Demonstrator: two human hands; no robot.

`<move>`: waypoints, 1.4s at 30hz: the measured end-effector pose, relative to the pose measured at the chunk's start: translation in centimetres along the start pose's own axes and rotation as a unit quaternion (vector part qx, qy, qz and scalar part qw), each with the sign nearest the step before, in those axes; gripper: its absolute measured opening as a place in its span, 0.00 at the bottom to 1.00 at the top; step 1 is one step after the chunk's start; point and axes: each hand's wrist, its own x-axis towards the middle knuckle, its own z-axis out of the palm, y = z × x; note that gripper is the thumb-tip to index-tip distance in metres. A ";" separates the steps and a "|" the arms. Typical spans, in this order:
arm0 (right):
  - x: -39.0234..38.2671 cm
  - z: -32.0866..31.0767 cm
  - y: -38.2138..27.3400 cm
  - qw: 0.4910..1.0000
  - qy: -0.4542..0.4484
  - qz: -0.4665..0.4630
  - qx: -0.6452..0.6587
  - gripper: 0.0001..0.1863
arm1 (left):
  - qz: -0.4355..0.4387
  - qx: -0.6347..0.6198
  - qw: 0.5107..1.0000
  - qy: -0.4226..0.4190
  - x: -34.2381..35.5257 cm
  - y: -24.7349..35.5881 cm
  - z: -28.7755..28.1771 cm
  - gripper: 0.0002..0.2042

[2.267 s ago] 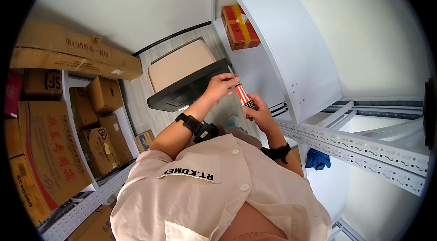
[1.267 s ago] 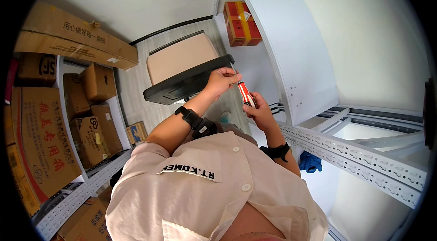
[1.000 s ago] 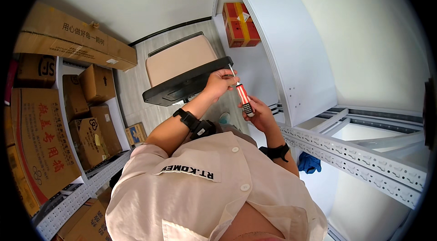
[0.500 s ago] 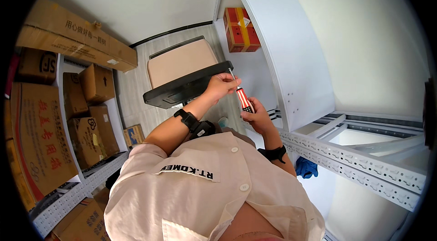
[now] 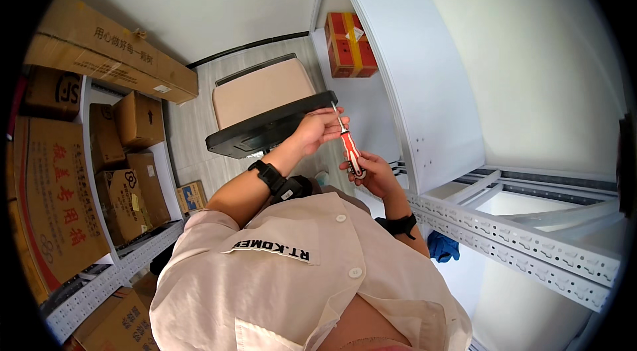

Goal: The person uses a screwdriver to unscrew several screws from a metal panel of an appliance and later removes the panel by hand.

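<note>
A screwdriver (image 5: 351, 150) with a red and white handle points away from me, its thin metal shaft beside the right end of a black panel (image 5: 272, 127). My right hand (image 5: 375, 175) grips the lower end of the handle between thumb and fingers. Around the shaft close my left hand's (image 5: 318, 131) fingers, near the panel's edge; whether the tip touches the panel I cannot tell. Behind the panel lies a beige padded seat (image 5: 265, 89), apparently part of the same chair. Black straps sit on both my wrists.
At the left, a shelf rack (image 5: 149, 241) holds several cardboard boxes, with a long carton (image 5: 113, 52) on top. A red box with yellow tape (image 5: 352, 46) stands on the far right shelf. White perforated rails (image 5: 517, 238) run close by my right arm, near a blue cloth (image 5: 442, 247).
The screwdriver handle has turned, showing a different side. My right fingers have shifted and loosened around its end. My left fingers have spread slightly along the shaft.
</note>
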 end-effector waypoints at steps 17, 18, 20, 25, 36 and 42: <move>0.1 -0.3 1.0 0.963 0.117 -0.116 -0.216 0.21 | 0.012 0.019 0.998 0.061 0.2 -0.6 1.8 0.20; 0.1 -0.2 1.0 0.962 0.119 -0.117 -0.214 0.21 | 0.009 0.012 0.998 0.060 0.3 -0.5 1.7 0.20; 0.0 -0.2 1.1 0.962 0.119 -0.118 -0.215 0.22 | -0.002 0.002 0.998 0.057 0.4 -0.5 1.5 0.20; -0.5 -0.5 1.2 0.965 0.106 -0.100 -0.219 0.23 | -0.015 -0.002 0.999 0.050 0.3 -0.7 1.0 0.18; -1.7 -2.0 2.1 0.968 0.075 -0.090 -0.224 0.24 | 0.023 0.033 0.999 0.024 -1.8 -0.8 1.1 0.12; -1.4 -0.4 3.1 0.967 0.087 -0.113 -0.210 0.23 | 0.092 0.167 0.982 0.021 -3.0 0.7 2.2 0.08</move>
